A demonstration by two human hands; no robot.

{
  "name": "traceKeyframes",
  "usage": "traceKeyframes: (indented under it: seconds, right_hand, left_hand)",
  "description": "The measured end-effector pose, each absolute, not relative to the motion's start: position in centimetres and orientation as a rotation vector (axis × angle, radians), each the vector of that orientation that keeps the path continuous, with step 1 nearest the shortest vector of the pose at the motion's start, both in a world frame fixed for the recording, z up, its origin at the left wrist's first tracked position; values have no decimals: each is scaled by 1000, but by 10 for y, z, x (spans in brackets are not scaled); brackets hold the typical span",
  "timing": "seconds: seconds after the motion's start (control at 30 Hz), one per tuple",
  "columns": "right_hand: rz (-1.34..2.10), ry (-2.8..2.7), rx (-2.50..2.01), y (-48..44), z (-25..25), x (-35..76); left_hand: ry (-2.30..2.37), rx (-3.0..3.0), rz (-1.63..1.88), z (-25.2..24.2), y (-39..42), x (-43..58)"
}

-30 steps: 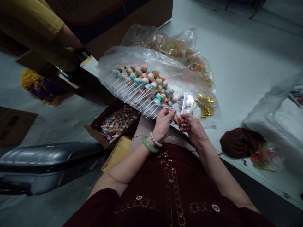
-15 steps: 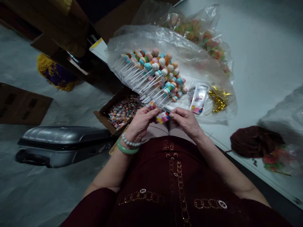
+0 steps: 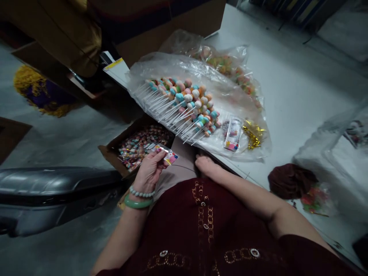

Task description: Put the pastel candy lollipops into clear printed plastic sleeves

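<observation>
One white surface [image 3: 287,88] spreads from 12 to 4 o'clock, counted from the middle of the head view; a grey suitcase [image 3: 57,184] stands between 8 and 9. On the surface lies clear plastic [image 3: 161,63], bearing a heap of puffy coloured balls on white sticks [image 3: 188,97] at 12. An open carton [image 3: 110,159] of small wrapped pieces [image 3: 155,133] sits near 9.

The right hand [image 3: 204,165], at 5 o'clock, has parted from the left since half a second ago and is now beside the surface's near edge, curled; whether its grip is holding anything cannot be told. The left hand [image 3: 149,168], at 8, keeps a narrow, pinching grip.

At 3, a printed sachet [image 3: 233,134] lies on the plastic beside gold strips [image 3: 254,136]. Smallest, the clear packet with a colourful end [image 3: 171,157] is at 7, pinched in the left hand and clear of the right, so its handling now looks one-handed.
</observation>
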State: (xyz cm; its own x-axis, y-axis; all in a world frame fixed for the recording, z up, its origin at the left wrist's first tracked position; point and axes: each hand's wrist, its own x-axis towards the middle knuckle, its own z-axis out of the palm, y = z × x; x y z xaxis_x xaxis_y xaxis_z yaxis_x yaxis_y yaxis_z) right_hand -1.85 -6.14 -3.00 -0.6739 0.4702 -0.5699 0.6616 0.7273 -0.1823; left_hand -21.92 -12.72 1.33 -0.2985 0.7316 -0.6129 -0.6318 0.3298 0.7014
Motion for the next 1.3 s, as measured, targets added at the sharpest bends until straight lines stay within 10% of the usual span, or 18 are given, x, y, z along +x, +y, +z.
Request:
traceKeyframes:
  seconds: [0.5, 0.77, 1.3]
  right_hand:
    - [141, 2504, 2315, -38, 37, 140]
    - [-2281, 1988, 2167, -32, 32, 3]
    - [-2999, 873, 2101, -12, 50, -68]
  left_hand:
    - [1099, 49, 1415, 51, -83, -180]
    - [1105, -109, 1455, 51, -78, -173]
    - [1005, 54, 1576, 28, -80, -196]
